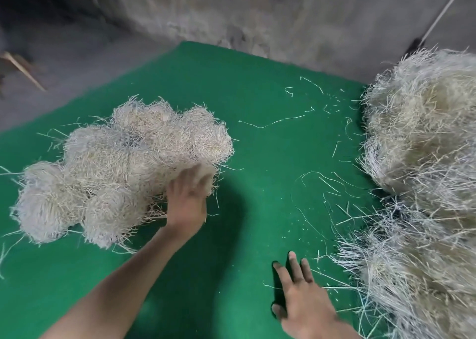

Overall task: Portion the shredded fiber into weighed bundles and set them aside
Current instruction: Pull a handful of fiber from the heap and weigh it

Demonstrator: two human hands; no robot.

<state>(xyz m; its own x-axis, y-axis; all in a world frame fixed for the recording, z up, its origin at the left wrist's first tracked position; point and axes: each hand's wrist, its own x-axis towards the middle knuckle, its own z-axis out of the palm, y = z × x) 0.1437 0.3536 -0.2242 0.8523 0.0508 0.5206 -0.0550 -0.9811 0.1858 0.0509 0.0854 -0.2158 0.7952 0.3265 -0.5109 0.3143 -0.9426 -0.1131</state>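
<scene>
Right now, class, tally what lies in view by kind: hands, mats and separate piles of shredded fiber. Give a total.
Hands: 2, left hand and right hand.
Green mat: 1.
Piles of shredded fiber: 2, cluster of bundles and loose heap.
Total: 5.

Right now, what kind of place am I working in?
Likely a plain fiber-processing workshop or storeroom: a bare concrete wall, a green mat as the work surface, and a big loose heap of fiber on the right with rounded bundles on the left.
</scene>
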